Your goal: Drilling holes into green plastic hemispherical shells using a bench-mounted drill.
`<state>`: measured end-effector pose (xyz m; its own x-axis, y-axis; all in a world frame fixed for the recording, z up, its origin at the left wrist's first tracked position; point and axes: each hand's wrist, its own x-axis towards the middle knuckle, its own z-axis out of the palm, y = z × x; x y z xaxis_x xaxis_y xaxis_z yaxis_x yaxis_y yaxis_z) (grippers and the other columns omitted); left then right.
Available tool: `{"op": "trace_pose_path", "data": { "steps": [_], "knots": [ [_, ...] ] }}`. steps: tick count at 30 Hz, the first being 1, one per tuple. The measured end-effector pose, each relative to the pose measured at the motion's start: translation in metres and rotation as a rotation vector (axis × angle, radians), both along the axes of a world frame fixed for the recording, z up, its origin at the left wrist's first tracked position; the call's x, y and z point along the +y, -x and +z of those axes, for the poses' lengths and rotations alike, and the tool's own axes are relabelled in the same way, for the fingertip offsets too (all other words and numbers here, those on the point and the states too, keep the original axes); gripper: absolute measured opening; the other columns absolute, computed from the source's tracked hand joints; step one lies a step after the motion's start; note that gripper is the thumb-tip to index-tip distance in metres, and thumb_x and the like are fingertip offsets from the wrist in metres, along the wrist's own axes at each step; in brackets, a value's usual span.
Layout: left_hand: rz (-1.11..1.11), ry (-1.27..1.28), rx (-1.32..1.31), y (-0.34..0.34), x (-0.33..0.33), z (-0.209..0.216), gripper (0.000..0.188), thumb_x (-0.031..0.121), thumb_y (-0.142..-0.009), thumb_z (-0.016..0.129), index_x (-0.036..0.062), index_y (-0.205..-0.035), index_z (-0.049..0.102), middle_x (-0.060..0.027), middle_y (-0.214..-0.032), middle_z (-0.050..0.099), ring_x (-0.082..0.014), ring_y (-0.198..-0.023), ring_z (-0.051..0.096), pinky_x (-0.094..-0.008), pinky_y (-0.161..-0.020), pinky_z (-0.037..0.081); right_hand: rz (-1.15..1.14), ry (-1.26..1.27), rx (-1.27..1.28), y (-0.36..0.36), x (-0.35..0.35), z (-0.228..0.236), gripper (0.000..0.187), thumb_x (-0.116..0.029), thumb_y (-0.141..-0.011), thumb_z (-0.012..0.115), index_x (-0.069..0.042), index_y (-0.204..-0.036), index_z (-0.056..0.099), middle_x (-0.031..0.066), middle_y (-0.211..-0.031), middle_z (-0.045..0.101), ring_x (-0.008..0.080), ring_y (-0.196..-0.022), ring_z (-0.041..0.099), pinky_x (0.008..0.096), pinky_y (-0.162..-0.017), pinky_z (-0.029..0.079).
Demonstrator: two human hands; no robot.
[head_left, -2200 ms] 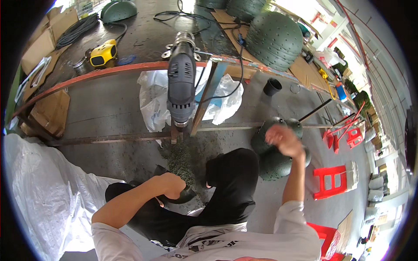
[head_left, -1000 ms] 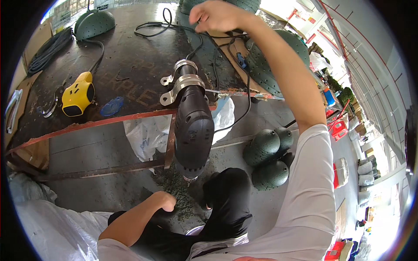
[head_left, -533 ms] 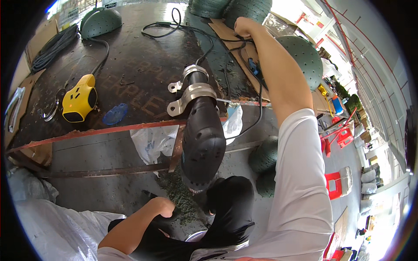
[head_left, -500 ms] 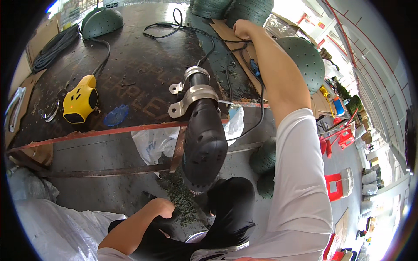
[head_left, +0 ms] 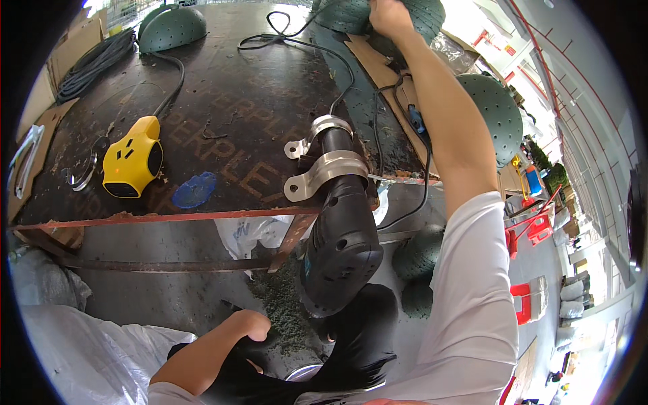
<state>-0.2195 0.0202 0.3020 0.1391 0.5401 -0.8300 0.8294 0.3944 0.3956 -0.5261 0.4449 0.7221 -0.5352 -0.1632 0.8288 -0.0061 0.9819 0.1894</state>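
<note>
Now nested green domes [head_left: 426, 19] are overlapped by the right hand [head_left: 390, 19], left hand [head_left: 255, 325] held low, neither grip discernible; dark tabletop [head_left: 263, 84] is bounded by red edge [head_left: 162, 217].

I'm in a white short-sleeved tee [head_left: 432, 386], right sleeve [head_left: 472, 277] loose and creased with its hem [head_left: 476, 200] near the elbow [head_left: 469, 169], left sleeve [head_left: 170, 393] same white, black trousers [head_left: 364, 324] below, forearms [head_left: 445, 115] bare, left hand [head_left: 255, 326] and right hand [head_left: 391, 19] bare too.
</note>
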Motion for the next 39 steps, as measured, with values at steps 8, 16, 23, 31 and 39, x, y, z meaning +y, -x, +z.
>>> {"op": "trace_pose_path", "data": {
  "steps": [8,16,23,31,39],
  "knots": [
    [-0.002,-0.001,-0.025,0.007,-0.016,-0.011,0.042,0.015,-0.078,0.053,-0.0031,-0.112,0.069,-0.0218,-0.119,0.066,-0.0380,-0.109,0.064,-0.0457,-0.089,0.051,0.442,-0.039,0.148,-0.037,-0.136,0.071,0.022,-0.012,-0.087,0.054,0.002,-0.102,0.062,0.0249,-0.100,0.066,0.0409,-0.096,0.063,0.0450,-0.087,0.050],
    [-0.013,-0.031,0.017,0.016,0.003,-0.002,0.040,0.013,-0.075,0.053,-0.0049,-0.107,0.069,-0.0259,-0.115,0.065,-0.0392,-0.107,0.064,-0.0452,-0.088,0.051,0.478,0.000,-0.126,-0.084,-0.169,0.046,0.034,-0.028,-0.089,0.060,-0.002,-0.109,0.070,0.0194,-0.099,0.071,0.0328,-0.093,0.067,0.0431,-0.084,0.050],
    [-0.046,-0.013,0.073,0.018,0.004,-0.006,0.041,0.017,-0.077,0.057,-0.0031,-0.110,0.068,-0.0259,-0.117,0.064,-0.0395,-0.111,0.061,-0.0436,-0.092,0.050,0.205,-0.316,-0.375,-0.125,-0.092,-0.022,0.043,-0.023,-0.090,0.053,-0.012,-0.131,0.048,0.0188,-0.122,0.061,0.0392,-0.108,0.062,0.0473,-0.087,0.052],
    [-0.062,0.069,0.165,0.006,0.002,-0.003,0.042,0.018,-0.078,0.058,-0.0021,-0.114,0.068,-0.0257,-0.120,0.063,-0.0387,-0.115,0.060,-0.0424,-0.095,0.049,0.001,-0.608,-0.695,-0.168,-0.093,-0.033,0.043,-0.029,-0.090,0.057,-0.022,-0.132,0.055,0.0124,-0.122,0.061,0.0348,-0.115,0.060,0.0461,-0.093,0.051],
    [-0.049,-0.116,0.108,0.009,-0.007,-0.012,0.035,0.020,-0.078,0.055,-0.0046,-0.097,0.072,-0.0280,-0.105,0.067,-0.0404,-0.101,0.066,-0.0450,-0.089,0.052,0.343,-0.137,-1.332,-0.097,-0.139,-0.006,0.064,-0.048,-0.087,0.063,-0.005,-0.134,0.057,0.0201,-0.132,0.058,0.0368,-0.119,0.056,0.0500,-0.101,0.043]
  ]
}}
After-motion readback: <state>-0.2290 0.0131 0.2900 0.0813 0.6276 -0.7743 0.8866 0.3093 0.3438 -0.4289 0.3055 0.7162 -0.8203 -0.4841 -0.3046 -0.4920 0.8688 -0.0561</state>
